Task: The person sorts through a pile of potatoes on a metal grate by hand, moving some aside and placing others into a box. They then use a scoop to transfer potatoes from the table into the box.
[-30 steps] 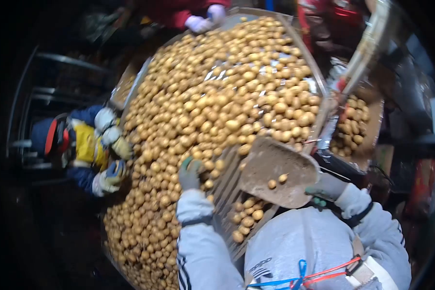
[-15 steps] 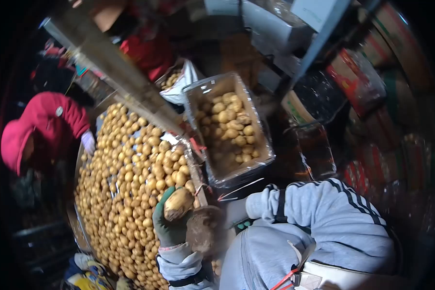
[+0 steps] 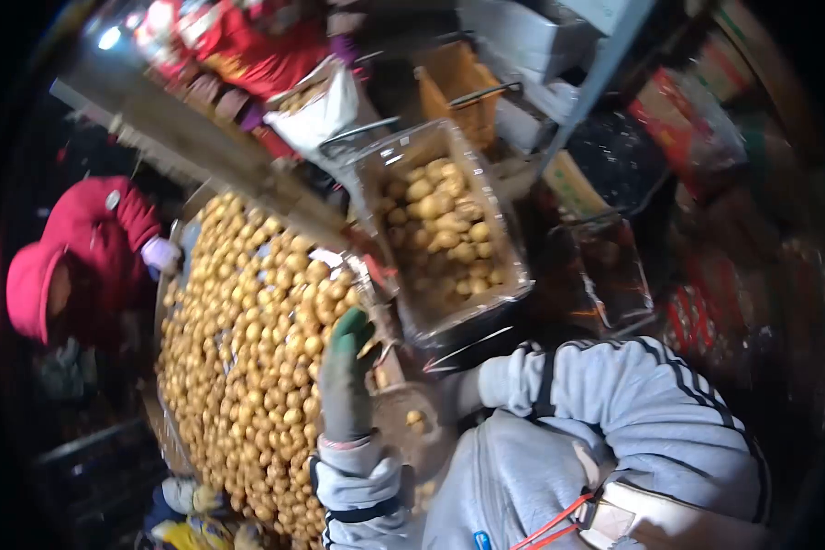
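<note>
My left hand, in a grey glove with green on the fingers, is raised at the near edge of a wide heap of potatoes. Its fingers stretch upward with the thumb apart, and no potato shows in it. My right hand comes in from the right in a grey glove; its fingers are blurred and partly hidden. Between the hands is a blurred brownish shape that I cannot make out. Just beyond my right hand stands a plastic-lined crate part full of larger potatoes.
A person in a pink hooded top reaches a pale-gloved hand to the heap's far edge. A beam slants across above it. Behind the crate are a white sack and an orange basket. Boxes stand at right.
The potato that lay in my left hand is gone from it, and the fingers have straightened. The pink-clad person's hand has drawn up slightly. The view has shifted a little.
</note>
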Action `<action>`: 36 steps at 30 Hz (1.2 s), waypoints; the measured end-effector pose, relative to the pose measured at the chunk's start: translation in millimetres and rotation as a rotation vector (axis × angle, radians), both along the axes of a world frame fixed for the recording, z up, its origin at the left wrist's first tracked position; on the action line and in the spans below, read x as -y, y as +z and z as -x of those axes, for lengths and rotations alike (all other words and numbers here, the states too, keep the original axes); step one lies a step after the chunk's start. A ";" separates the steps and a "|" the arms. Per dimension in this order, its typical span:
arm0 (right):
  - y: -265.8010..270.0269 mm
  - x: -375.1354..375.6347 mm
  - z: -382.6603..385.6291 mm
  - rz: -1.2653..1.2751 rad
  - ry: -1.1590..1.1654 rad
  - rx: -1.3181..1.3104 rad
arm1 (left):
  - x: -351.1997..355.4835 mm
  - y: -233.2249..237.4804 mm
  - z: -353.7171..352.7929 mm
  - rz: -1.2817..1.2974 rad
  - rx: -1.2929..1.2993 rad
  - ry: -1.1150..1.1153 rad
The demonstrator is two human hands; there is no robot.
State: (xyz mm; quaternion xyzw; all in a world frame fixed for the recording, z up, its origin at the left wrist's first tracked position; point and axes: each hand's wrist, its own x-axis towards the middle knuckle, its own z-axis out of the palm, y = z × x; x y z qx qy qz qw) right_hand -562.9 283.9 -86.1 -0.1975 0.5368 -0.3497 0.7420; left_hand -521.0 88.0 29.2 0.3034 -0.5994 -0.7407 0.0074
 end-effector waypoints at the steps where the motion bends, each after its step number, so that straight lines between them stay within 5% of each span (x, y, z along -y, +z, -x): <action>1: -1.3 2.3 -0.6 -0.005 0.005 0.011 | 30.9 -7.0 -32.1 0.038 -0.065 0.100; 6: 2.9 9.9 3.5 -0.091 -0.017 0.112 | 128.9 -17.5 -210.9 0.313 0.119 0.691; 8: 12.6 14.8 10.0 -0.131 -0.087 0.090 | 143.4 -36.0 -282.5 0.466 0.251 0.768; 10: 32.1 23.9 13.5 -0.142 -0.220 0.016 | 145.9 -62.4 -331.8 0.881 0.527 0.602; 11: 32.3 25.5 21.1 -0.138 -0.197 -0.042 | 134.4 -79.9 -342.5 0.843 0.495 0.603; 14: 35.5 37.1 20.7 -0.120 -0.280 -0.089 | 103.3 -127.1 -357.0 1.592 0.825 -0.063; 15: 40.0 44.9 21.0 -0.130 -0.288 -0.123 | 92.1 -140.8 -347.8 1.337 0.744 0.161; 18: 41.9 66.4 15.9 -0.145 -0.288 -0.207 | 43.4 -145.5 -325.1 1.097 0.796 0.302; 20: 45.4 77.7 16.1 -0.139 -0.245 -0.236 | 9.7 -134.1 -318.3 1.109 0.936 -0.086; 22: 48.2 84.7 10.9 -0.105 -0.228 -0.246 | -22.0 -129.6 -331.7 0.901 0.619 0.120; 24: 51.8 87.6 3.6 -0.090 -0.220 -0.248 | -4.9 -107.5 -329.8 0.784 0.599 0.341; 26: 64.2 91.2 -0.2 -0.149 -0.133 -0.257 | 34.1 -114.2 -334.9 1.100 0.513 0.491; 29: 70.3 94.2 -9.4 -0.177 -0.059 -0.272 | 106.3 -127.9 -328.3 1.089 0.510 0.514; 36: 60.2 77.7 -23.3 -0.159 -0.093 -0.217 | 173.7 -145.9 -287.5 1.029 0.945 0.272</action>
